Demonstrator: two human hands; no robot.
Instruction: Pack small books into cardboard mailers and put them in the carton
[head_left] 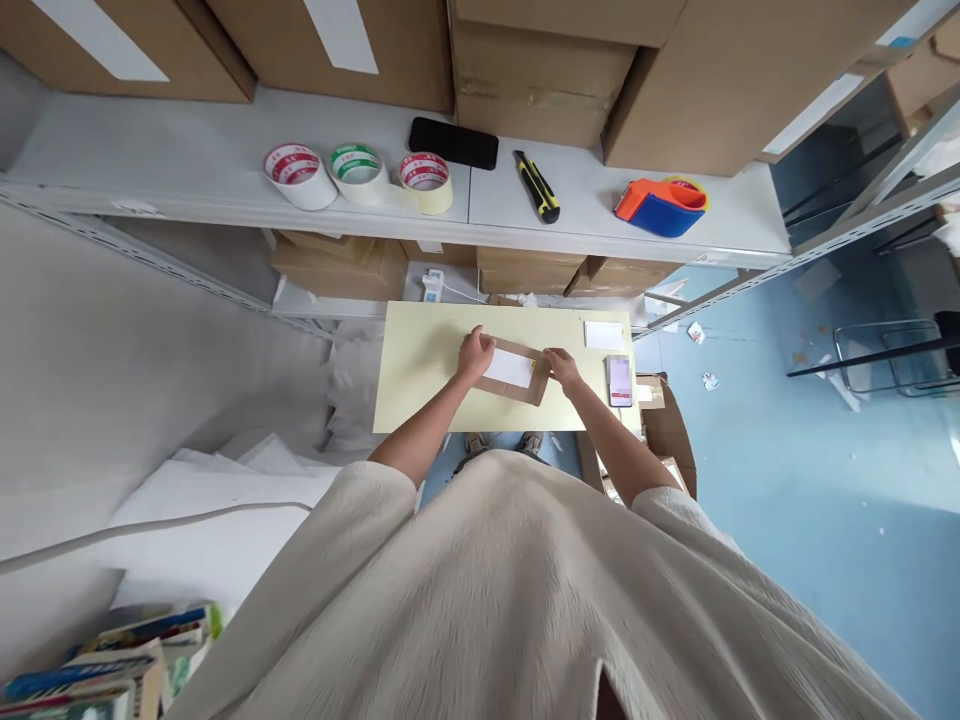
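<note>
Between my two hands is a flat brown cardboard box (pixel 534 392) with a white label (pixel 511 368) on its upper face. My left hand (pixel 475 355) grips its left end, thumb on top. At the opposite end, my right hand (pixel 562 366) pinches the upper right corner. The box is slightly slanted over a pale yellow tabletop (pixel 420 365); whether it rests on the surface I cannot tell. A phone (pixel 619 381) with a lit screen lies right of my right hand. Above the phone sits a small white stack of labels or paper (pixel 604 335).
A grey shelf (pixel 225 190) behind the table holds tape rolls (pixel 360 175), a black phone (pixel 454 143), a yellow-black utility knife (pixel 537 187) and an orange-blue tape dispenser (pixel 661 207). Large cartons (pixel 540 75) stand at its back. An opened carton (pixel 671 430) is on the floor at right.
</note>
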